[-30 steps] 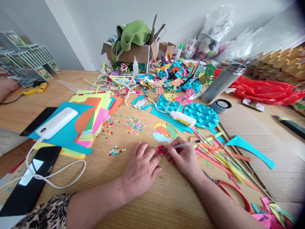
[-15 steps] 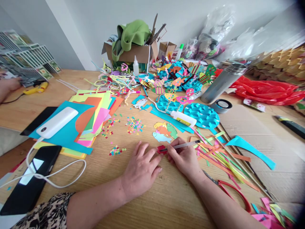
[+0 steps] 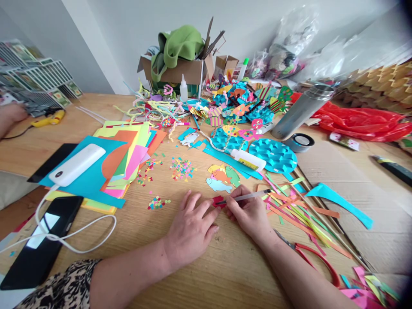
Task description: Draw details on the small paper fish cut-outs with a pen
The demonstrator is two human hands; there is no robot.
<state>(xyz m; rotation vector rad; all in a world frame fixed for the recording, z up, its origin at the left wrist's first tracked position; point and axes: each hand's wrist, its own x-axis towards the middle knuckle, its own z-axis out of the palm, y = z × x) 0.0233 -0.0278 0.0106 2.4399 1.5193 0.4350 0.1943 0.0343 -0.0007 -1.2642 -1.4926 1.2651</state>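
Note:
My right hand (image 3: 247,212) pinches a pen (image 3: 249,196), its tip down on a small red paper cutout (image 3: 219,201). Part of that cutout is hidden by my fingers. My left hand (image 3: 193,223) lies flat with fingers spread, its fingertips at the cutout's left edge. Just beyond are paper fish in yellow, orange and green, with a light blue fish (image 3: 219,185) nearest to me. Left of my hands lie a little heap of round paper dots (image 3: 157,203) and a pile of confetti bits (image 3: 182,168).
Red-handled scissors (image 3: 317,262) and paper strips (image 3: 299,206) lie right of my right arm. A glue bottle (image 3: 247,160), blue paper discs (image 3: 273,155) and a steel flask (image 3: 302,111) stand or lie behind. Coloured sheets (image 3: 128,141), a power bank (image 3: 77,165) and a phone (image 3: 41,244) are left. Another person's hand (image 3: 14,112) shows far left.

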